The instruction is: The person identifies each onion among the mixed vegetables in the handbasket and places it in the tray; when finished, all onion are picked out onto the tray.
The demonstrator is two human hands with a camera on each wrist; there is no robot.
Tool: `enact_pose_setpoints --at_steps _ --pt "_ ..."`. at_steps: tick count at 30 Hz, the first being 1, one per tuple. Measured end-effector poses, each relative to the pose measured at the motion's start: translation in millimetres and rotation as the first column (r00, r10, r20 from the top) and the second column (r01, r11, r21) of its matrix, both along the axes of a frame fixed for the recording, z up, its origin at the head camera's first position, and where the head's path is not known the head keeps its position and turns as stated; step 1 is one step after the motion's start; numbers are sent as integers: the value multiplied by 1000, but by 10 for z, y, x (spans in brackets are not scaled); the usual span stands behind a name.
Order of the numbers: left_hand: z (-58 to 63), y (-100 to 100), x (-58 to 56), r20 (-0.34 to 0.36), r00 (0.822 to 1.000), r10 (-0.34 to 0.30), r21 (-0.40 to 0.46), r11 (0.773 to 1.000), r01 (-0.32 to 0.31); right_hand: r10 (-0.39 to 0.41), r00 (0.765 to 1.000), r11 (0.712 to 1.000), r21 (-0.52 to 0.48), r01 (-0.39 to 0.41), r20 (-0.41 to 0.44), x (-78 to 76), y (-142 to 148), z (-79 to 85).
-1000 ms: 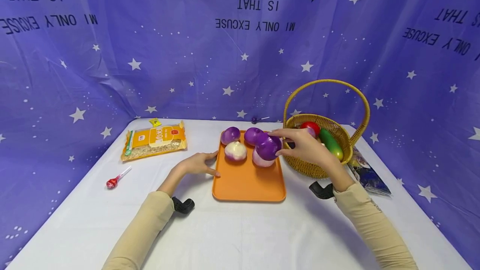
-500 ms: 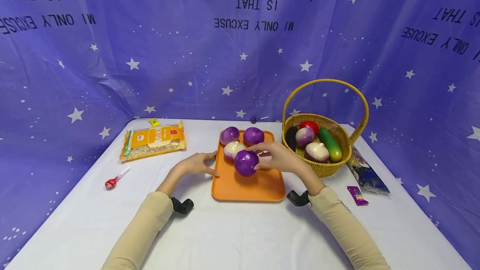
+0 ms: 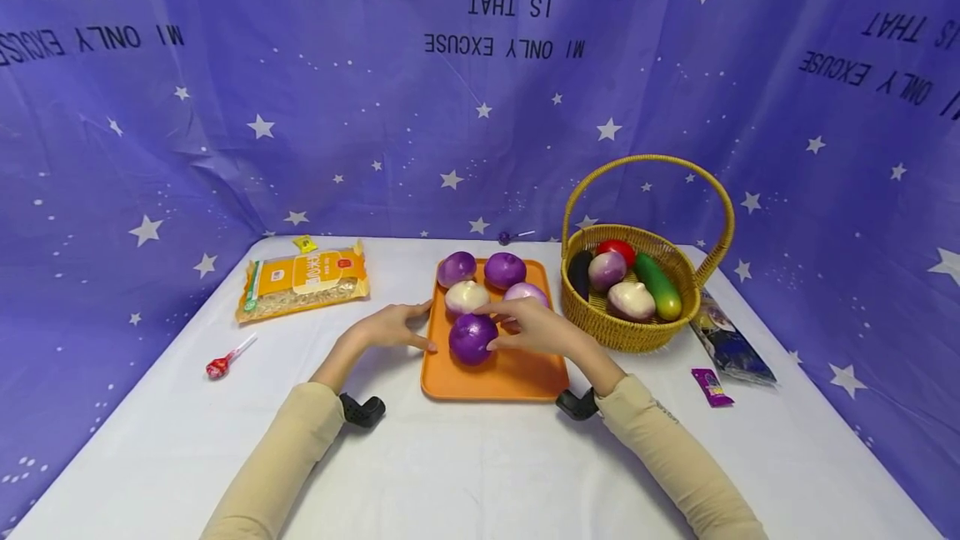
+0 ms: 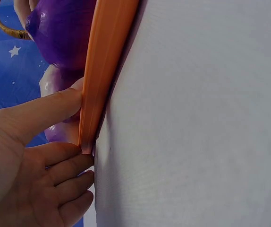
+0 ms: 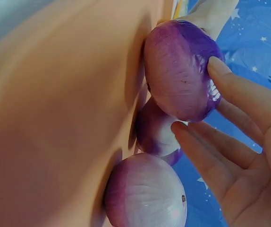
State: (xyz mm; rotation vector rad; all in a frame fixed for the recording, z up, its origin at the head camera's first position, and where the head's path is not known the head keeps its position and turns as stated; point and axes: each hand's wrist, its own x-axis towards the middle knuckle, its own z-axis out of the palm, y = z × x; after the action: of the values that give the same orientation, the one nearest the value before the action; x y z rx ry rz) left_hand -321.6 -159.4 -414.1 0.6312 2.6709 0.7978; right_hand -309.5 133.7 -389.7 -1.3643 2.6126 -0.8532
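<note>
In the head view, an orange tray lies mid-table with several onions on it. My right hand holds a deep purple onion low over the tray's front left part. In the right wrist view its thumb lies on the onion and the other fingers reach round its side. Behind are a whitish onion, a pale purple onion partly covered by the hand, and two purple onions at the back. My left hand touches the tray's left rim with thumb and fingertips spread apart.
A wicker basket of vegetables stands right of the tray. Farther right lie a dark packet and a purple wrapped sweet. On the left are a bag of grain and a red lollipop. A dark lollipop lies at the back.
My right hand has brought the purple onion leftward and down, from beside the basket to the tray's front left. The basket's contents have come into sight. The left hand stays at the rim.
</note>
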Motion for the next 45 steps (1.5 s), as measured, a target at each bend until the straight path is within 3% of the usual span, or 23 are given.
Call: enact_pose_setpoints --at_steps 14,21,26,31,38,45 --pt "4 -9 -4 -4 1000 1 -7 1000 -1 -20 999 999 49 21 -33 34 52 59" --pt "4 17 -23 0 1000 4 -11 1000 -4 -66 997 998 20 67 -32 39 182 169" --pt "-5 15 -22 0 1000 2 -18 1000 -2 -108 988 994 11 109 -106 72 358 332" --pt "4 -3 -7 8 1000 12 -13 1000 -12 -146 972 986 56 159 -185 78 595 597" --pt "8 -9 -5 8 1000 10 -11 1000 -10 -197 952 956 172 239 -233 -34 977 829" --pt "-4 -7 -14 6 1000 7 -15 1000 -7 -180 948 946 219 240 -261 -283 1294 861"
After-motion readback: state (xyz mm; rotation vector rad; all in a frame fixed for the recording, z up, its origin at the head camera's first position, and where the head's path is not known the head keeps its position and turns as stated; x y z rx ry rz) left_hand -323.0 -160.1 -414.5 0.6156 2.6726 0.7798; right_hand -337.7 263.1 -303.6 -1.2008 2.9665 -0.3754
